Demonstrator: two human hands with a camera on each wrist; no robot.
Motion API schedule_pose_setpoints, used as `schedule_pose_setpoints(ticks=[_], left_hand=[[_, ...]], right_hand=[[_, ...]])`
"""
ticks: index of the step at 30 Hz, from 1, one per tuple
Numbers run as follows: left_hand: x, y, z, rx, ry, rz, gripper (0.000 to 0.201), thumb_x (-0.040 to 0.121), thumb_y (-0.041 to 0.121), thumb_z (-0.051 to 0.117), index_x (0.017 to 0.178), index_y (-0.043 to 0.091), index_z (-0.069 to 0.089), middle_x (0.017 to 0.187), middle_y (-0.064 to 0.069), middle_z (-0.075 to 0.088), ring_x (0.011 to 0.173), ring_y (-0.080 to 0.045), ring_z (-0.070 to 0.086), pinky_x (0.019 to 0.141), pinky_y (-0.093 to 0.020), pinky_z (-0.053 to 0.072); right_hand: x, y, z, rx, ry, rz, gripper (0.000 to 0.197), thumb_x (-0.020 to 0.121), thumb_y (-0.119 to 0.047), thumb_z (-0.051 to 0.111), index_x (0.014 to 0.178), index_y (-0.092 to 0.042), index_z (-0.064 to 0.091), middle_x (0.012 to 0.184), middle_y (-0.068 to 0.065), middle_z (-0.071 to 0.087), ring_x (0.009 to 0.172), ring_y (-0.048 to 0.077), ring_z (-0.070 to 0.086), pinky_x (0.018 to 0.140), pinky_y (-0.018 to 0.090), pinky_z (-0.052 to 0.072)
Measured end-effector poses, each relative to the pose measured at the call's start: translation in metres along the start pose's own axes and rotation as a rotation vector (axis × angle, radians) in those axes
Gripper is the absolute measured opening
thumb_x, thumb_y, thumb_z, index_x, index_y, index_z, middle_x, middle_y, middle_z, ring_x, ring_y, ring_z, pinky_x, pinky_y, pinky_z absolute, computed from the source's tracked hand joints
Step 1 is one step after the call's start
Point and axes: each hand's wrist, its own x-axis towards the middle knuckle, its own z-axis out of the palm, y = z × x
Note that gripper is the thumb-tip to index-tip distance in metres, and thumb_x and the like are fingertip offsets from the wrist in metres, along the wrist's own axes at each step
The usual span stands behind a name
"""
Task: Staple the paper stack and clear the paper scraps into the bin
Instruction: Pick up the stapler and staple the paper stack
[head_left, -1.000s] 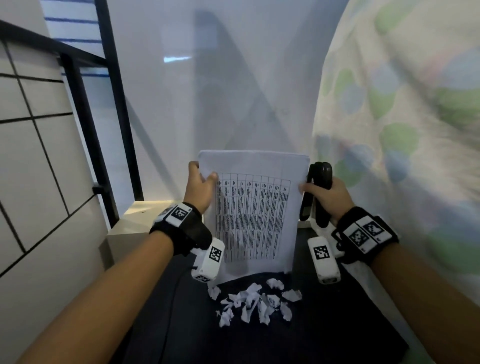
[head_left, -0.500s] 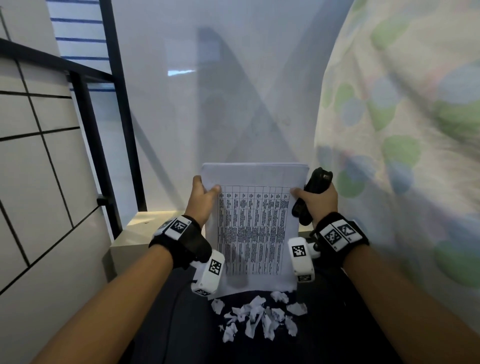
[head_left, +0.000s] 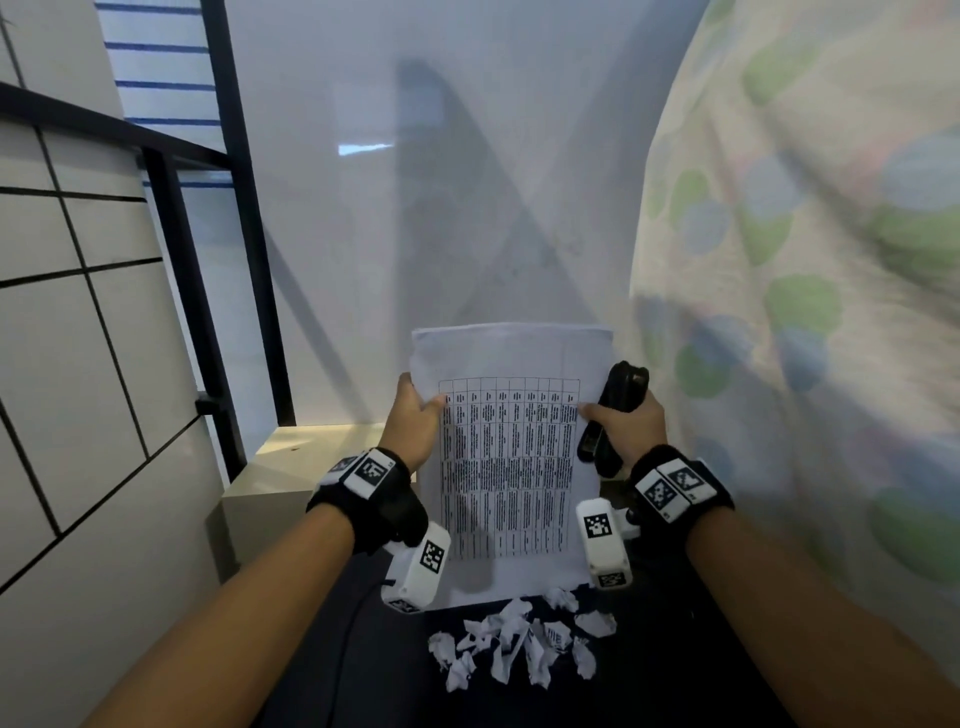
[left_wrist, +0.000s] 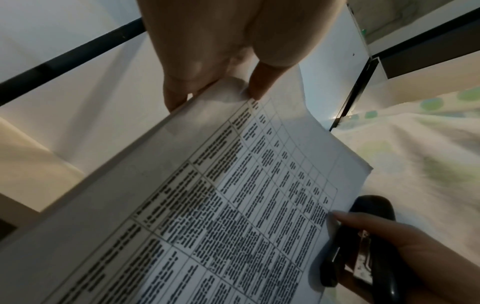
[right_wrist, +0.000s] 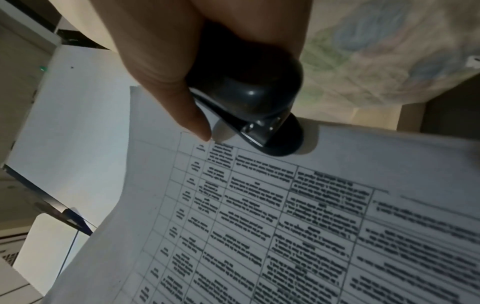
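Observation:
A white paper stack (head_left: 506, 457) printed with a table stands upright on the dark desk. My left hand (head_left: 415, 418) pinches its upper left edge, thumb on the front (left_wrist: 257, 82). My right hand (head_left: 621, 423) grips a black stapler (head_left: 613, 410) beside the right edge, and its thumb touches the sheet (right_wrist: 192, 115). In the left wrist view the stapler (left_wrist: 363, 242) lies against the stack's (left_wrist: 233, 205) right margin. Crumpled white paper scraps (head_left: 514, 642) lie in a heap on the desk in front of the stack's lower edge. No bin is in view.
A dotted curtain (head_left: 805, 260) hangs close on the right. A pale box-like ledge (head_left: 291, 467) sits to the left of the desk, below a black metal frame (head_left: 244, 234) and a tiled wall (head_left: 67, 338). A dark cable (head_left: 348, 639) runs over the desk near my left forearm.
My right hand brought the stapler inward from beside the sheet to the stack's right edge, its thumb now on the paper. The left hand kept its hold.

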Motion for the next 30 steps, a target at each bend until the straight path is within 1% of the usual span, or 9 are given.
schedule_pose_setpoints(ticks=[5, 8, 12, 14, 16, 20, 25, 28, 30], left_hand=[[0.005, 0.015, 0.002, 0.049, 0.243, 0.136, 0.04, 0.087, -0.003, 0.051, 0.122, 0.004, 0.033, 0.119, -0.015, 0.043, 0.108, -0.026, 0.05, 0.086, -0.031, 0.049], [0.006, 0.035, 0.009, 0.372, 0.425, 0.349, 0.066, 0.077, 0.005, 0.061, 0.136, 0.013, 0.033, 0.136, -0.013, 0.034, 0.128, -0.028, 0.037, 0.107, -0.045, 0.034], [-0.004, 0.07, 0.033, 0.966, 0.187, 0.64, 0.078, 0.083, 0.029, 0.056, 0.149, 0.02, 0.015, 0.157, -0.008, 0.009, 0.146, -0.025, 0.007, 0.116, -0.056, 0.005], [-0.009, 0.077, 0.051, 1.1, 0.03, 0.694, 0.082, 0.088, 0.035, 0.049, 0.152, 0.021, -0.001, 0.16, -0.004, -0.005, 0.148, -0.023, -0.005, 0.114, -0.057, -0.006], [-0.012, 0.076, 0.068, 1.135, -0.084, 0.69, 0.079, 0.09, 0.036, 0.043, 0.151, 0.02, -0.004, 0.16, -0.003, -0.002, 0.149, -0.022, -0.004, 0.114, -0.059, -0.006], [-0.013, 0.072, 0.081, 1.021, -0.079, 0.671, 0.07, 0.09, 0.034, 0.04, 0.151, 0.018, 0.01, 0.154, -0.003, 0.026, 0.146, -0.022, 0.014, 0.113, -0.062, -0.003], [0.001, 0.056, 0.044, 0.666, 0.338, 0.542, 0.088, 0.074, 0.04, 0.059, 0.148, 0.022, 0.016, 0.152, -0.006, 0.021, 0.143, -0.024, 0.016, 0.114, -0.057, 0.005], [0.009, 0.035, 0.017, 0.29, 0.214, 0.286, 0.114, 0.071, 0.018, 0.076, 0.151, 0.019, -0.005, 0.154, -0.006, 0.012, 0.141, -0.017, 0.019, 0.114, -0.032, 0.021], [0.015, 0.025, 0.008, 0.089, 0.119, 0.149, 0.112, 0.075, 0.004, 0.074, 0.151, 0.016, -0.007, 0.144, 0.005, 0.023, 0.13, -0.009, 0.03, 0.1, -0.013, 0.026]], right_hand=[[0.004, 0.001, 0.003, 0.031, 0.029, -0.019, 0.035, 0.072, -0.002, 0.075, 0.094, -0.011, 0.05, 0.085, 0.004, 0.056, 0.087, 0.024, 0.054, 0.084, 0.035, 0.047], [0.004, 0.004, 0.003, 0.054, -0.003, -0.008, 0.029, 0.072, 0.002, 0.074, 0.078, -0.016, 0.051, 0.074, -0.001, 0.052, 0.078, 0.024, 0.053, 0.075, 0.034, 0.047], [0.003, 0.015, -0.001, 0.071, -0.038, 0.016, 0.033, 0.071, 0.003, 0.073, 0.072, -0.018, 0.048, 0.072, 0.003, 0.052, 0.067, 0.021, 0.052, 0.058, 0.027, 0.045], [0.002, 0.021, -0.001, 0.061, -0.04, 0.015, 0.033, 0.072, 0.003, 0.073, 0.072, -0.018, 0.048, 0.072, 0.003, 0.053, 0.065, 0.019, 0.053, 0.057, 0.028, 0.045], [0.002, 0.026, 0.001, 0.057, -0.023, 0.022, 0.032, 0.07, 0.002, 0.075, 0.071, -0.017, 0.049, 0.075, 0.007, 0.056, 0.069, 0.023, 0.055, 0.064, 0.034, 0.052], [0.007, 0.022, 0.005, 0.116, 0.05, 0.064, 0.027, 0.069, 0.002, 0.074, 0.076, -0.013, 0.052, 0.078, 0.008, 0.057, 0.08, 0.026, 0.058, 0.08, 0.044, 0.052], [0.018, 0.005, -0.001, 0.244, 0.086, 0.084, 0.034, 0.072, 0.0, 0.074, 0.097, -0.009, 0.053, 0.081, 0.004, 0.055, 0.088, 0.026, 0.055, 0.083, 0.04, 0.049], [0.02, 0.0, -0.002, 0.309, 0.064, 0.07, 0.037, 0.071, 0.004, 0.073, 0.098, -0.008, 0.052, 0.077, 0.001, 0.053, 0.087, 0.025, 0.055, 0.083, 0.039, 0.048], [0.019, -0.003, 0.0, 0.323, 0.05, 0.053, 0.036, 0.071, 0.004, 0.073, 0.098, -0.008, 0.052, 0.076, 0.0, 0.052, 0.082, 0.024, 0.054, 0.081, 0.038, 0.048]])
